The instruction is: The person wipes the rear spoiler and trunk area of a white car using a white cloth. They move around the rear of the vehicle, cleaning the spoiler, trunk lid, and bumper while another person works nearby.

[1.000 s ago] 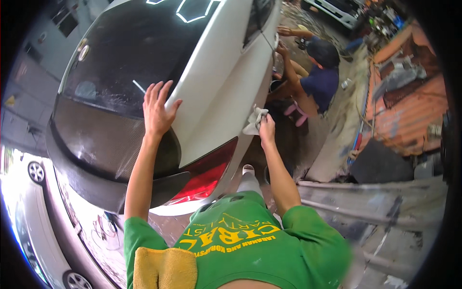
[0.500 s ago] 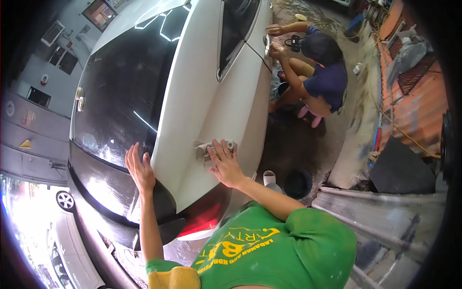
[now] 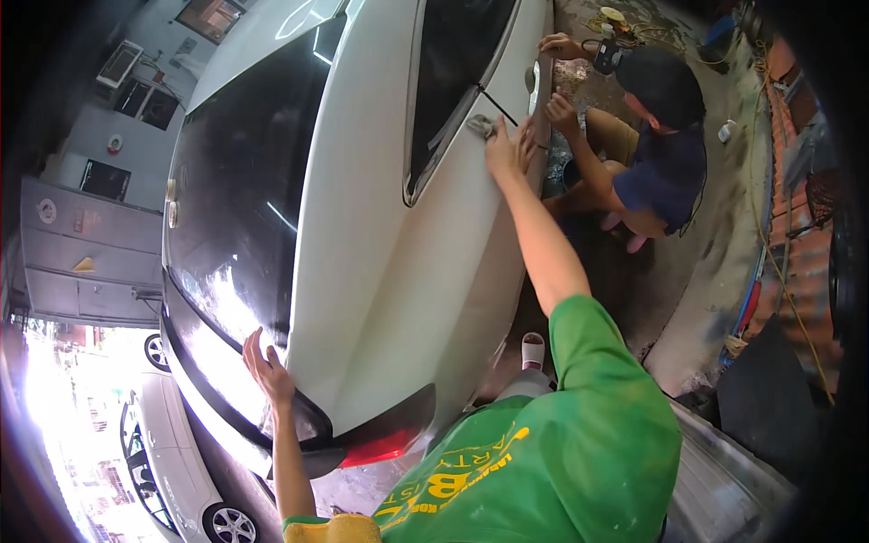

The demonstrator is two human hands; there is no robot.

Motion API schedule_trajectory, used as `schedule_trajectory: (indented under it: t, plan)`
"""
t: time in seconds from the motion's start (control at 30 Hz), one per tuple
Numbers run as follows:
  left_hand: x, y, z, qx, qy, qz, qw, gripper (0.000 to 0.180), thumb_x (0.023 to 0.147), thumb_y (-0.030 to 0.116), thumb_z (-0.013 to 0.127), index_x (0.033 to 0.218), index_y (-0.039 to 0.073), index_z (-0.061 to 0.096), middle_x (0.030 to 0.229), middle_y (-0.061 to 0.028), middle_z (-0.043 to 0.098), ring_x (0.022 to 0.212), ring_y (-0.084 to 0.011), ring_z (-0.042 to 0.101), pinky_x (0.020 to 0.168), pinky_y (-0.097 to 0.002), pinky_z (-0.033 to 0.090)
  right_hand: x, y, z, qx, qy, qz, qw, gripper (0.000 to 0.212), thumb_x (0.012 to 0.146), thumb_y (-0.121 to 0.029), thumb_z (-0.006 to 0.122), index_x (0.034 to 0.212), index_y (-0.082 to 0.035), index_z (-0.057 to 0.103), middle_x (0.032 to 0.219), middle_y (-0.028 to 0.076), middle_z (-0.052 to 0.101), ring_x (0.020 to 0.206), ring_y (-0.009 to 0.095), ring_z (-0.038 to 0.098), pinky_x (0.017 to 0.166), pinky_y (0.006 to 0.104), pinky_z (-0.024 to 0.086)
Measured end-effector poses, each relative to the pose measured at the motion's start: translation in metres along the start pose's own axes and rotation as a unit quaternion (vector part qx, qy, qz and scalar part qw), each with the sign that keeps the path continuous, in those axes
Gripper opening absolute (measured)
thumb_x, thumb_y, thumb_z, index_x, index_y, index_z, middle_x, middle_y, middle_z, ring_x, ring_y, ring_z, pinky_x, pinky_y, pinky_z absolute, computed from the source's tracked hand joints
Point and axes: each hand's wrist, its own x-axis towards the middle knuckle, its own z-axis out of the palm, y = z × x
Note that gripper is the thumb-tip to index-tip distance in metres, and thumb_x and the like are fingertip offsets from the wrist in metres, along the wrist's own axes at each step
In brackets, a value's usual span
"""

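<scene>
A white car (image 3: 362,271) fills the middle, its rear window (image 3: 244,181) on the left and its dark side window (image 3: 453,81) at the far right. Stretched forward, my right hand (image 3: 510,152) presses a crumpled grey cloth (image 3: 482,126) to the painted panel beside that side window. Part of the cloth sticks out past the fingertips. My left hand (image 3: 269,369) has its fingers apart and holds nothing. It is by the lower corner of the rear window, above the red tail light (image 3: 385,448); whether it touches the car I cannot tell.
A person (image 3: 656,136) in dark blue squats along the car's right side, hands by the door handle (image 3: 532,80). A yellow cloth (image 3: 339,529) lies over my left sleeve. Another white car (image 3: 176,443) stands at lower left. Rusty corrugated sheets (image 3: 797,244) line the right.
My right hand has slid the cloth far forward and right, from the rear corner up to the side window. My body has leaned forward; my left hand stays near the rear window corner.
</scene>
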Motion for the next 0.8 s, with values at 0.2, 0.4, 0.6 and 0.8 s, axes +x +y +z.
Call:
schedule_trajectory:
  t: [0.2,0.4,0.6,0.8]
  plan:
    - [-0.018,0.012,-0.013,-0.005,-0.011,-0.075,0.997,0.042,0.103,0.029,0.041,0.129,0.0,0.055,0.132,-0.0181,0.055,0.13,-0.0347,0.043,0.111,-0.0468,0.031,-0.211,-0.041,-0.053,0.148,-0.071,-0.255,0.953,0.058,0.083,-0.014,0.066,0.139,-0.011,0.052,0.152,0.027,0.033,0.136,0.047,0.037,0.109,0.059,0.033]
    - [-0.012,0.01,-0.005,0.0,-0.002,-0.079,0.997,0.04,0.103,0.027,0.041,0.13,0.0,0.055,0.131,-0.0174,0.056,0.128,-0.0351,0.045,0.11,-0.0462,0.032,-0.093,-0.023,-0.014,0.184,-0.049,-0.28,0.941,0.07,0.09,-0.02,0.06,0.15,0.0,0.029,0.157,0.024,0.024,0.145,0.039,0.025,0.118,0.0522,0.02]
    - [0.002,0.014,-0.001,-0.005,0.02,-0.071,0.997,0.038,0.103,0.024,0.041,0.129,0.0,0.055,0.129,-0.0174,0.056,0.126,-0.0349,0.046,0.109,-0.0459,0.033,0.082,-0.017,0.03,0.226,-0.031,-0.178,0.957,0.055,0.095,-0.017,0.044,0.146,0.001,0.036,0.15,0.024,0.037,0.14,0.038,0.035,0.115,0.0486,0.029]
    - [-0.008,0.015,-0.004,0.002,0.003,-0.09,0.996,0.037,0.104,0.024,0.041,0.128,0.0,0.056,0.129,-0.0164,0.057,0.126,-0.0331,0.047,0.108,-0.0451,0.034,-0.123,-0.014,-0.03,0.321,-0.026,-0.304,0.896,0.061,0.075,0.011,0.05,0.133,-0.006,0.056,0.137,0.017,0.056,0.13,0.032,0.051,0.112,0.0424,0.038]
